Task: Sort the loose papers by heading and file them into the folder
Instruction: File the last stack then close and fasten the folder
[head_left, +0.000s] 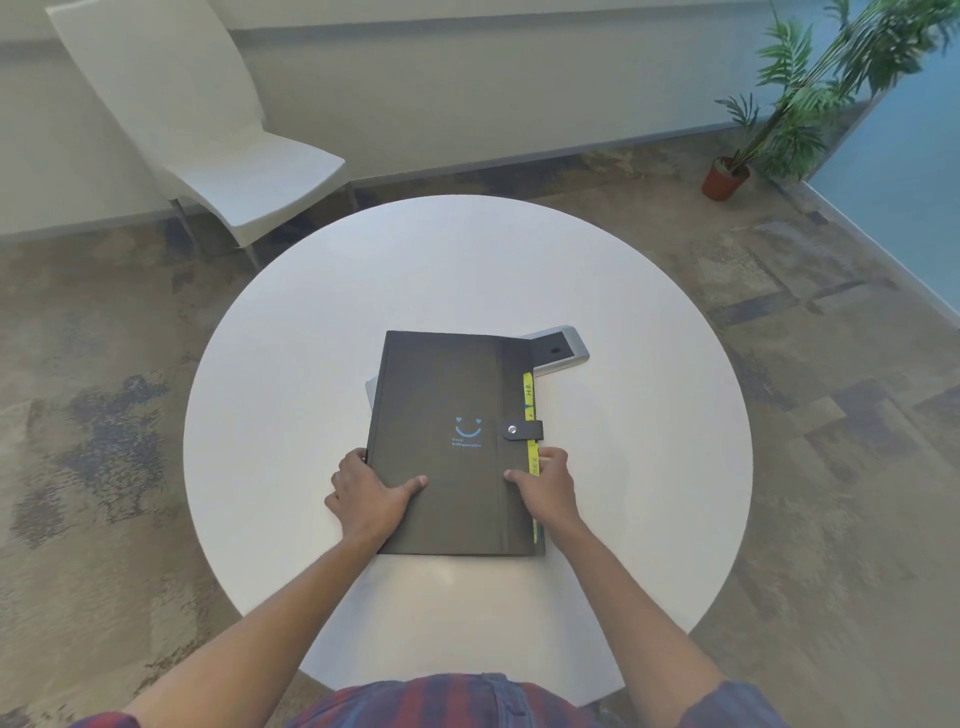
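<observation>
A dark grey folder (447, 405) with a blue smile mark lies closed in the middle of the round white table (291, 364), its snap strap (522, 429) fastened. Yellow index tabs (530, 415) stick out along its right edge. My left hand (366, 493) grips the folder's lower left edge, thumb on the cover. My right hand (550, 486) grips the lower right edge at the tabs, thumb on top. A sliver of white paper (370, 389) shows under the folder's left side. Other loose papers are hidden.
A grey phone-like device (558, 351) lies face down, partly under the folder's top right corner. A white chair (223, 145) stands beyond the table at the left. A potted plant (727, 176) stands on the floor at the far right.
</observation>
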